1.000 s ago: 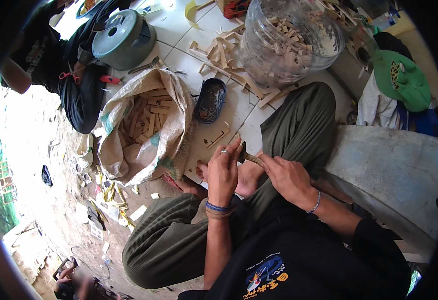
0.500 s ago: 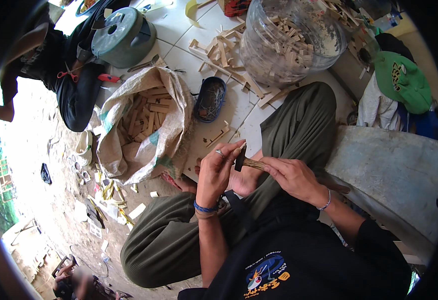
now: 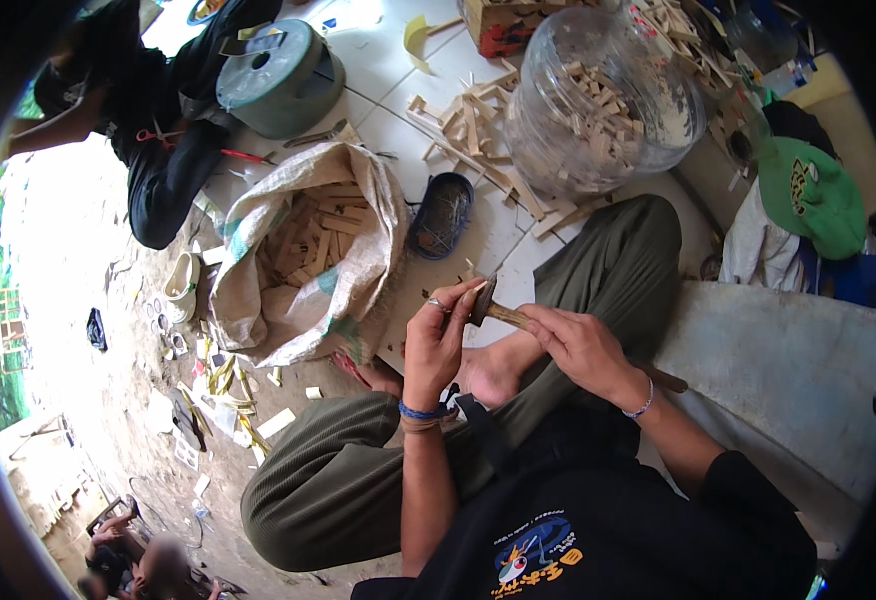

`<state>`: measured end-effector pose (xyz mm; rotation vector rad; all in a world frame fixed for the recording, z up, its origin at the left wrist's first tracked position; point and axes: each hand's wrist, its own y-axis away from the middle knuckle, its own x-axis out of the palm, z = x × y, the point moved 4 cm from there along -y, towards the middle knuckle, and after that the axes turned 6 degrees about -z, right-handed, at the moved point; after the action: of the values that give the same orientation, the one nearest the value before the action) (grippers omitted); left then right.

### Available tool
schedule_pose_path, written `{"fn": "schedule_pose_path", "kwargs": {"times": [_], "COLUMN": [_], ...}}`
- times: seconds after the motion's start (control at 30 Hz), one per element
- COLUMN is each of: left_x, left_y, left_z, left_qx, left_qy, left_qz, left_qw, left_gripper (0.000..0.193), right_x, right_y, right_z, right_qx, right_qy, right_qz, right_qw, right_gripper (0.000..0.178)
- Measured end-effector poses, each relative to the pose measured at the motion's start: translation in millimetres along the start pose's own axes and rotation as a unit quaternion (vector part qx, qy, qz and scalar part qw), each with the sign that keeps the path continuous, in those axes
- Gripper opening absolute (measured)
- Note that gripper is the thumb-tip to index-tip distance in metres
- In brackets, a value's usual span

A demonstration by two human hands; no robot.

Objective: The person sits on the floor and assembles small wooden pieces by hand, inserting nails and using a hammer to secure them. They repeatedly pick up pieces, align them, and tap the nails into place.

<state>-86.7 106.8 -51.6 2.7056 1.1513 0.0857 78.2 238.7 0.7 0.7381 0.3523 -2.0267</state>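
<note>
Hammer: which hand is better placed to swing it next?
Right. The right hand grips the hammer by its handle; the left hand pinches a small piece against the head, so it is likely occupied.

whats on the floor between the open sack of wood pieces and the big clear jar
In the head view, a small dark oval dish sits on the white tiles between the sack and the jar, with loose wooden sticks just beyond it.

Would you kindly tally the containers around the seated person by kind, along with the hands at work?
Sack of wood pieces: 1
Clear jar of wood pieces: 1
Dark oval dish: 1
Green drum: 1
Hands on the tool: 2, left hand and right hand
Total: 6
</note>
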Motion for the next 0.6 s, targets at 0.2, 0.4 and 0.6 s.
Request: {"fn": "schedule_pose_path", "kwargs": {"times": [0.2, 0.4, 0.6], "left_x": [-19.1, -26.8, -30.8], "left_y": [-31.6, -29.6, -26.1], "left_z": [24.5, 25.8, 33.1], "left_qx": [-0.026, 0.017, -0.013], "left_qy": [0.015, 0.047, 0.093], "left_qz": [-0.192, -0.238, -0.244], "left_qw": [0.981, 0.97, 0.965], "left_gripper": [0.038, 0.039, 0.038], "right_x": [19.5, 60.4, 84.8], "right_y": [-65.0, -114.5, -133.0], "right_z": [-5.7, -36.1, -79.5], "right_qx": [0.011, 0.058, 0.048], "right_qy": [0.087, -0.092, -0.037], "right_qz": [0.036, 0.089, 0.058], "right_qw": [0.996, 0.99, 0.996], "right_gripper": [0.031, 0.047, 0.046]}}
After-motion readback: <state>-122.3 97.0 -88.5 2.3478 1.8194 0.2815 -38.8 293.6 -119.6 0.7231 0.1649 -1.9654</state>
